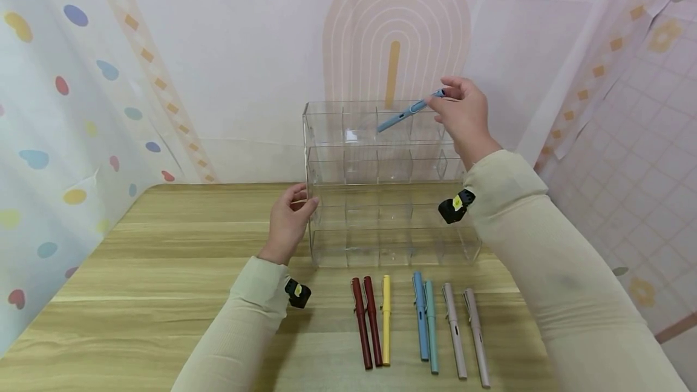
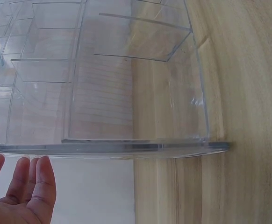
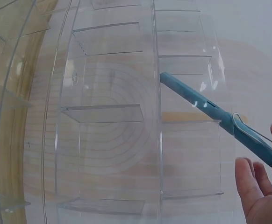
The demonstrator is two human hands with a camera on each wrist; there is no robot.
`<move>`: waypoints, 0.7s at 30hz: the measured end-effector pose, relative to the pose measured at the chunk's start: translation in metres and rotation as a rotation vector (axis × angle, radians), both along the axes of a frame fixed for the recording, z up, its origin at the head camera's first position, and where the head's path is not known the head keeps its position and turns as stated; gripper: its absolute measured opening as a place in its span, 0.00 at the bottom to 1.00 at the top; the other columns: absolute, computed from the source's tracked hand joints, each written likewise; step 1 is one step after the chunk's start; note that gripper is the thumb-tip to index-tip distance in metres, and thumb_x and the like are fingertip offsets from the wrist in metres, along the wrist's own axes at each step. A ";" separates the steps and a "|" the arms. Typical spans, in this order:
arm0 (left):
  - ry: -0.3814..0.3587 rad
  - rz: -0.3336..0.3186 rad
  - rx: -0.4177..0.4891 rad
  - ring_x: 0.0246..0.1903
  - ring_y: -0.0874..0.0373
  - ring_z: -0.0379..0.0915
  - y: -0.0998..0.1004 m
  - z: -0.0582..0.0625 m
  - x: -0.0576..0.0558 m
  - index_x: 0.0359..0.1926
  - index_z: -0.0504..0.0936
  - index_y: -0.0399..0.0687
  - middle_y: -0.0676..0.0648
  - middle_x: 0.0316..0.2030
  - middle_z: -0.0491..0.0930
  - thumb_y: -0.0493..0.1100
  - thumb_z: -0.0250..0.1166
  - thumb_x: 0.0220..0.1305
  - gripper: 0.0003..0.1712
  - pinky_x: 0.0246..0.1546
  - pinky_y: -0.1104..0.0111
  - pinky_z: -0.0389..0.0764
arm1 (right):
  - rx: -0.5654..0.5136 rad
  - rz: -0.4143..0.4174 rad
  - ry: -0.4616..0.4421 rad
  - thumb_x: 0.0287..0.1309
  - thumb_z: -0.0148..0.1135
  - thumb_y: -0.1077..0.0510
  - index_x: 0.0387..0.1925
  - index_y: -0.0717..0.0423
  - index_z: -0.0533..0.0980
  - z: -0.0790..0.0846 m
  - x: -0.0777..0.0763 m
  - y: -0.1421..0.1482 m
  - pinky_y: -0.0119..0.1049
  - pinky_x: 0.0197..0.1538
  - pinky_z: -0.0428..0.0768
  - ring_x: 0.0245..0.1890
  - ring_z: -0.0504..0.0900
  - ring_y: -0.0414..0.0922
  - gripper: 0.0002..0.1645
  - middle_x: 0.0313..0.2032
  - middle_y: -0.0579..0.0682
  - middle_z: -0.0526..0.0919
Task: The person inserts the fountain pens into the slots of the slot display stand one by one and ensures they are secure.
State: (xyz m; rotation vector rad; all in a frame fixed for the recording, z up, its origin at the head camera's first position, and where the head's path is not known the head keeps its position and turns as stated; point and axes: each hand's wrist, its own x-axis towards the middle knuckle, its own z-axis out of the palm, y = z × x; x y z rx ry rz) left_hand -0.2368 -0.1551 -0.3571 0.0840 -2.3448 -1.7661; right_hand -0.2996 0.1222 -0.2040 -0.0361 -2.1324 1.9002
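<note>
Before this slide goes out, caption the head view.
Right hand holds a capped blue pen near the top of a clear acrylic organizer; left hand grips its side; seven pens lie in front.

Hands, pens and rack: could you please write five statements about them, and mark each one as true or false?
1. The right hand holds a pen. True.
2. The left hand is above the rack. False: it is at the rack's left side.
3. Seven pens lie on the table. True.
4. The yellow pen lies left of the red pens. False: it lies to their right.
5. The rack is transparent. True.
</note>
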 end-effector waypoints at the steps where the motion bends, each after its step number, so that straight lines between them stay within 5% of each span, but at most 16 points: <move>1: 0.000 -0.001 0.001 0.52 0.47 0.69 0.000 0.000 0.000 0.65 0.68 0.38 0.36 0.56 0.72 0.39 0.58 0.69 0.25 0.49 0.60 0.75 | -0.003 -0.010 0.004 0.60 0.64 0.59 0.64 0.54 0.68 0.000 0.001 0.001 0.37 0.53 0.77 0.46 0.75 0.40 0.31 0.49 0.46 0.71; 13: -0.007 0.003 -0.001 0.52 0.47 0.69 -0.005 -0.001 -0.001 0.65 0.69 0.39 0.37 0.56 0.72 0.40 0.59 0.69 0.25 0.47 0.61 0.75 | -0.072 -0.059 0.110 0.59 0.65 0.58 0.59 0.54 0.70 -0.008 0.028 0.031 0.27 0.43 0.79 0.47 0.73 0.39 0.26 0.45 0.45 0.72; 21: -0.015 0.015 -0.013 0.53 0.47 0.68 -0.007 0.000 0.000 0.65 0.68 0.40 0.37 0.56 0.71 0.40 0.59 0.69 0.25 0.49 0.60 0.75 | -0.075 -0.091 0.111 0.59 0.65 0.60 0.49 0.51 0.72 -0.030 0.044 0.052 0.22 0.36 0.78 0.42 0.75 0.37 0.17 0.41 0.44 0.74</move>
